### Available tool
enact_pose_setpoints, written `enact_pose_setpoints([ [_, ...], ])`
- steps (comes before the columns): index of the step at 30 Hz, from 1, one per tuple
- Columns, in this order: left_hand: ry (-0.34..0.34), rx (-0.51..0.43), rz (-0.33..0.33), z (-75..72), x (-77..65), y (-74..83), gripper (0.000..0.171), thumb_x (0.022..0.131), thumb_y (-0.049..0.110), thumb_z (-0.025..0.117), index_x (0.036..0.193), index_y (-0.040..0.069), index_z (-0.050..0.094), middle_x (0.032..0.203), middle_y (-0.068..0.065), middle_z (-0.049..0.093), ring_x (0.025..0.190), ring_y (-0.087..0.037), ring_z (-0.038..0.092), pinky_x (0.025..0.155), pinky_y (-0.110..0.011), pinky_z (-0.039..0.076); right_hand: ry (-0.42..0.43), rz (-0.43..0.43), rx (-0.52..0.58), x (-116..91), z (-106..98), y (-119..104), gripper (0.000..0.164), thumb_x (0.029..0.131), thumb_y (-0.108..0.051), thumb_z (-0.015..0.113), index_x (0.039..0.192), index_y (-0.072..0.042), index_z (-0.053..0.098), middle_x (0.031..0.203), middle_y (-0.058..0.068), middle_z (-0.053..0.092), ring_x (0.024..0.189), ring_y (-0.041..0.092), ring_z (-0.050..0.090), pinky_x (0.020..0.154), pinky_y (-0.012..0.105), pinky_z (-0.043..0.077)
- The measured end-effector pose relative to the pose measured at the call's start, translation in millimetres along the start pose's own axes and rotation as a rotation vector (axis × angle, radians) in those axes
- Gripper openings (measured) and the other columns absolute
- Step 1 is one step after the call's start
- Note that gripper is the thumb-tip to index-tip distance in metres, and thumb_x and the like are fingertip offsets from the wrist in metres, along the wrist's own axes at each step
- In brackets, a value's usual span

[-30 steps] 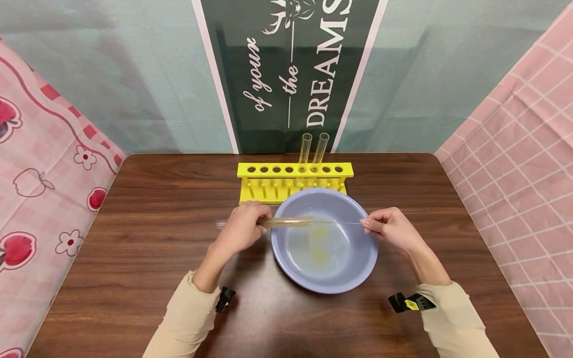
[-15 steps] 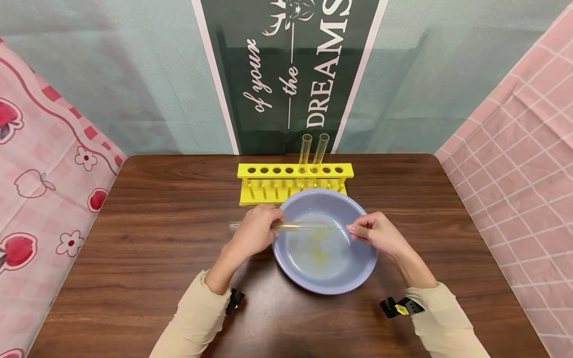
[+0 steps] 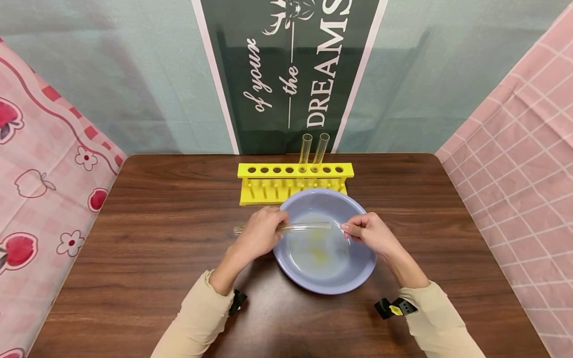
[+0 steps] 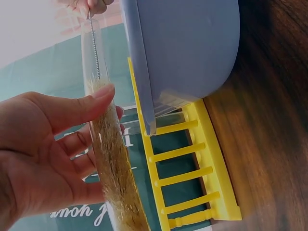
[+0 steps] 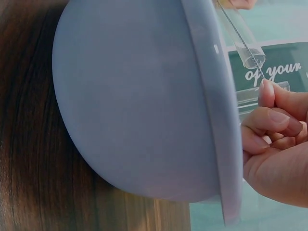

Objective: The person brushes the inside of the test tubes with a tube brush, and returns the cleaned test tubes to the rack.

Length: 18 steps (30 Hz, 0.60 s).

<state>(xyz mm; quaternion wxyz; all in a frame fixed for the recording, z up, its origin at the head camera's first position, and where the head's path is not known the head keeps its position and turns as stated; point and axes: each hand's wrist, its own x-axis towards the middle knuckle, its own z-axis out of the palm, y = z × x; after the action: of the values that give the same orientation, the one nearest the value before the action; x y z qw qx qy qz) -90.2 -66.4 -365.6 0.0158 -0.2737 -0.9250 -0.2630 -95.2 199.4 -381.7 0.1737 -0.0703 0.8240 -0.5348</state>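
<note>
My left hand (image 3: 261, 232) grips a clear test tube (image 3: 309, 226) held sideways over the left rim of a lilac basin (image 3: 288, 258). Inside the tube, tan bristles of a test tube brush (image 4: 113, 163) fill the part around and below my left thumb. Its twisted wire handle (image 4: 95, 48) runs out through the tube's mouth. My right hand (image 3: 371, 232) pinches the wire just outside that mouth, between thumb and forefinger, above the basin's right side. In the right wrist view the tube's open end (image 5: 255, 60) lies close to my right fingertips. Shallow, yellow-tinged water (image 3: 318, 248) lies in the basin.
Behind the basin stands a yellow test tube rack (image 3: 264, 171), partly covered by the basin's back rim. Two clear test tubes (image 3: 304, 149) stand in it. The wooden table (image 3: 147, 238) ends at a hanging cloth (image 3: 170, 99) at the back.
The brush has slid deeper into the tube, its bristles now toward the far left end. My hands have come closer together, the left moving right and the right moving left.
</note>
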Motion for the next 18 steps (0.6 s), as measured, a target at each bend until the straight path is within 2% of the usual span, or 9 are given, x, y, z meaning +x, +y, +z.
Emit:
enact_pose_setpoints([
  [8, 0.033, 0.072, 0.005, -1.1, 1.6, 1.8, 0.019, 0.067, -0.010, 0.064, 0.075, 0.007, 0.060, 0.072, -0.005, 0.055, 0.072, -0.025, 0.055, 0.063, -0.036, 0.045, 0.013, 0.062, 0.072, 0.9, 0.3, -4.7, 0.030, 0.088, -0.007, 0.057, 0.069, 0.016, 0.056, 0.052, 0.003, 0.043, 0.047, 0.010, 0.035, 0.047, 0.023, 0.028],
  [13, 0.053, 0.127, 0.026, -1.4, 1.6, 2.8, 0.018, 0.071, -0.009, 0.063, 0.074, 0.007, 0.058, 0.070, -0.004, 0.053, 0.070, -0.024, 0.054, 0.056, -0.034, 0.043, 0.012, 0.084, 0.076, 2.5, 0.9, -7.9, 0.030, 0.088, -0.005, 0.056, 0.069, 0.019, 0.053, 0.052, 0.001, 0.043, 0.048, 0.009, 0.034, 0.047, 0.022, 0.026],
  [18, 0.044, 0.189, 0.031, -2.9, 0.9, 5.5, 0.018, 0.074, -0.007, 0.064, 0.077, 0.010, 0.058, 0.073, -0.006, 0.055, 0.072, -0.025, 0.054, 0.051, -0.034, 0.042, -0.034, 0.109, 0.113, 3.1, 1.1, -10.4, 0.032, 0.089, -0.002, 0.052, 0.059, 0.009, 0.052, 0.053, 0.000, 0.044, 0.049, 0.008, 0.035, 0.047, 0.021, 0.028],
])
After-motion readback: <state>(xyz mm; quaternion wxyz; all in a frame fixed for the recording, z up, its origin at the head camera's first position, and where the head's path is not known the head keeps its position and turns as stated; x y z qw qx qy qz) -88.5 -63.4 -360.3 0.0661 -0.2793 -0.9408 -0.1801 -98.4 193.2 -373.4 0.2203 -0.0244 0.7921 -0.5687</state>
